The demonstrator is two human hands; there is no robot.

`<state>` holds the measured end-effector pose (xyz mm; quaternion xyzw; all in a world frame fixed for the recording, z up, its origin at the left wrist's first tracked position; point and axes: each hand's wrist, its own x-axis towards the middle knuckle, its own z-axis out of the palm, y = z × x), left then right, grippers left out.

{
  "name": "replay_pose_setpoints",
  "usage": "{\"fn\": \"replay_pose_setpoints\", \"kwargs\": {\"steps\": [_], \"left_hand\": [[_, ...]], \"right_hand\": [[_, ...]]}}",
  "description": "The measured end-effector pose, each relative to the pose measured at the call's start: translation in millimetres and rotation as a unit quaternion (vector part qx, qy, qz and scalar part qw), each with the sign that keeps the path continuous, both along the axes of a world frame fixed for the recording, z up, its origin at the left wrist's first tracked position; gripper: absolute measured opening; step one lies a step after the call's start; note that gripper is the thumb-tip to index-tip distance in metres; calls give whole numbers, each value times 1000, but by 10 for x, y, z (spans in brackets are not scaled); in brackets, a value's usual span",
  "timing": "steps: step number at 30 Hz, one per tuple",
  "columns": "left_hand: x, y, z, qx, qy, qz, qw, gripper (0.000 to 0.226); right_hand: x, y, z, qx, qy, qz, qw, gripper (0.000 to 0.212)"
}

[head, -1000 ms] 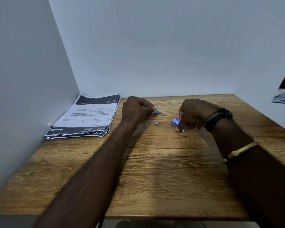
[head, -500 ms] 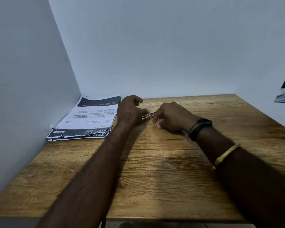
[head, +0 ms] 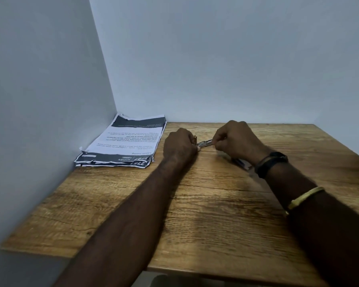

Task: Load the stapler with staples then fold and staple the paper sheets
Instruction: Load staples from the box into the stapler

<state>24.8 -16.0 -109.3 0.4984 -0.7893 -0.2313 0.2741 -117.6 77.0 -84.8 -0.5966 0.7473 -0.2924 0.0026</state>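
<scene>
- The stapler [head: 203, 143] sits at the far middle of the desk [head: 216, 214], between the two hands; only a short metal stretch of it shows, the rest being hidden under the fingers.
- The left hand [head: 179, 147] is curled tight around the stapler's left end and rests on the desk, probably to brace the tool so it cannot slide while it is being loaded.
- The right hand [head: 234, 139] is closed with its fingertips pinching at the stapler's right end; whether a strip of staples sits between them cannot be told, as the spot is too small and partly covered.
- The meeting of both hands on the one tool suggests the loading step is under way, with folding and stapling not yet begun.
- A small blue box [head: 241, 162], likely the staples' box, peeks out beneath the right wrist, close at hand for refills.
- The paper sheets [head: 124, 141] lie stacked flat at the desk's far left corner against the wall, apart from the hands and out of their way.
</scene>
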Motion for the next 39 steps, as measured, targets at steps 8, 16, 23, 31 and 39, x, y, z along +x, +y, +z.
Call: {"fn": "replay_pose_setpoints", "kwargs": {"steps": [8, 16, 23, 31, 39], "left_hand": [[0, -6, -10, 2, 17, -8, 1000, 18], [10, -20, -2, 2, 20, -45, 999, 18], [15, -24, 12, 0, 38, -58, 998, 19], [16, -6, 10, -23, 33, -64, 997, 19], [25, -3, 23, -31, 39, -71, 996, 16]], "right_hand": [[-112, -43, 16, -22, 7, 18, 1000, 16], [-101, -172, 39, 8, 64, 75, 995, 17], [-115, -210, 37, 33, 59, 85, 994, 15], [-97, -219, 58, 64, 48, 78, 994, 17], [-127, -185, 70, 52, 15, 83, 995, 17]]}}
